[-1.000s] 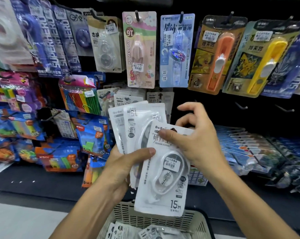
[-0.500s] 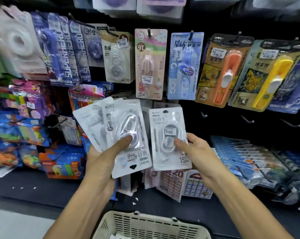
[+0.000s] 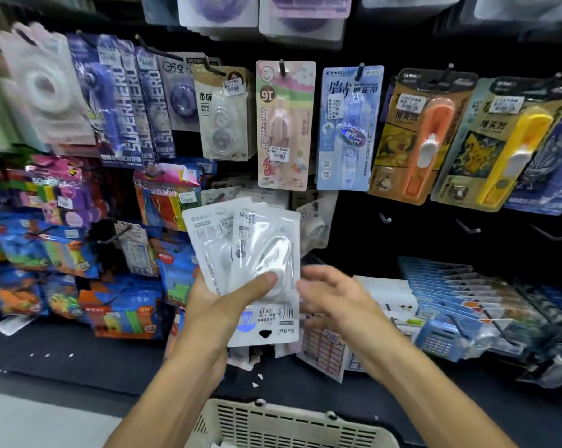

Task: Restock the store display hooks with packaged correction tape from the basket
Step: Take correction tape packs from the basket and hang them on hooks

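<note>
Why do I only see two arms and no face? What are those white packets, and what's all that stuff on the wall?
The camera sits on the person's head and looks down, so you see only their arms. The left hand holds a small fan of white correction tape packets, thumb pressed on the front one. The right hand is beside them, blurry, fingers relaxed, holding nothing. The wall is a shop display: packets hang on hooks, like the pink one. Some bare hooks wait on the right. The cream basket is at the bottom.
</note>
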Demonstrator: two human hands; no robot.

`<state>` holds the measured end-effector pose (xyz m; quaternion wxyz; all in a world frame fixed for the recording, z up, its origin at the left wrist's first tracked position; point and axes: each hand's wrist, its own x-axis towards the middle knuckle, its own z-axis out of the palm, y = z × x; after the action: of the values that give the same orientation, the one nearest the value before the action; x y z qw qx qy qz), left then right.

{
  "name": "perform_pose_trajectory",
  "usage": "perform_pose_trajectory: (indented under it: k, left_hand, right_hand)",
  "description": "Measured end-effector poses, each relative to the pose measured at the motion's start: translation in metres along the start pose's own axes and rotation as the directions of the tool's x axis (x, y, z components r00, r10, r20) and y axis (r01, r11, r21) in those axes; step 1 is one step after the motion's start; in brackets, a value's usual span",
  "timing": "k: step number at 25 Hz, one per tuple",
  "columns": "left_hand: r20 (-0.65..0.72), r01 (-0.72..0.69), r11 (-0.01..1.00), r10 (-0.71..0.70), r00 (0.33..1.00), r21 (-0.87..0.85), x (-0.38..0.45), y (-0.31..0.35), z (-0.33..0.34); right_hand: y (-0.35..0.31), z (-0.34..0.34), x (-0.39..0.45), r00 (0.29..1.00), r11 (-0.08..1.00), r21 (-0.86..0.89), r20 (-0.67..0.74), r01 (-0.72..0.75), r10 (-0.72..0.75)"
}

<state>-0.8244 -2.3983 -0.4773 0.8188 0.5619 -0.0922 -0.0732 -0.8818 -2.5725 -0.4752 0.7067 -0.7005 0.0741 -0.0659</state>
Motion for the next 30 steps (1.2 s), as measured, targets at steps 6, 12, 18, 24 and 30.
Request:
perform_pose_trajectory:
  k: [6, 12, 18, 24, 30]
  left_hand:
    - [0.108, 0.054, 0.998, -0.055, 0.993, 0.017, -0.002, 0.003, 0.002]
    - [0.225, -0.014, 0.973, -0.04, 0.973, 0.231, -0.002, 0.02, -0.016]
    - [0.347, -0.057, 0.931, -0.078, 0.935, 0.361, -0.003, 0.026, -0.025]
    - [0.169, 0.03, 0.942, -0.091, 0.981, 0.333, -0.003, 0.013, -0.015]
    - [-0.121, -0.005, 0.979, 0.03, 0.992, 0.202, 0.005, 0.016, -0.022]
  right_hand:
    - [0.005, 0.005, -0.002, 0.999, 0.995, 0.088, -0.009, -0.036, 0.037]
    - [-0.026, -0.03, 0.002, 0.982, 0.981, -0.04, -0.003, 0.188, -0.188]
    - [-0.04, -0.069, 0.001, 0.944, 0.955, -0.259, 0.326, 0.145, -0.054]
    - [-0.031, -0.057, -0.004, 0.974, 0.985, -0.173, 0.224, 0.007, 0.032]
    - [-0.027, -0.064, 0.006, 0.873, 0.938, 0.317, -0.487, 0.14, 0.034]
